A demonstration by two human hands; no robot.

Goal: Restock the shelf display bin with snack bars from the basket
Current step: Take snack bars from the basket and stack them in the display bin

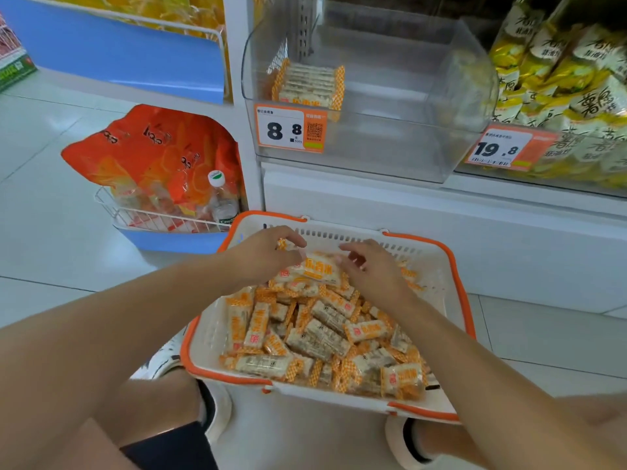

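Shop aisle with a pale tiled floor (51,137) and white shelving, seen looking down from my head cam. On the floor right in front of me sits a white basket with orange trim (441,283), loaded with a loose heap of snack bars (322,337) in white wrappers with orange checkered ends.

Both hands are over the far end of the basket. The left hand (268,252) has its grip pinched on the end of one snack bar (319,266) that lies on top of the heap, fingers and thumb curled on the wrapper. The right hand (369,269) is just beside the other end of that same bar with its fingers curled; I honestly can't tell if it's touching the wrapper or just hovering.

Further back and above, on the shelf, is the clear plastic display bin (424,150) with an orange price tag reading 8.8 (290,128) on its front. Inside, a short row of the same bars (310,84) stands at the left side.

To the right there's a neighbouring bin with yellow and white snack packs (559,79) and a 19.8 tag (498,149). Left of the shelf post, a blue-bottomed wire rack (159,228) holds orange bags (149,150) and a small bottle with a white cap (222,201).
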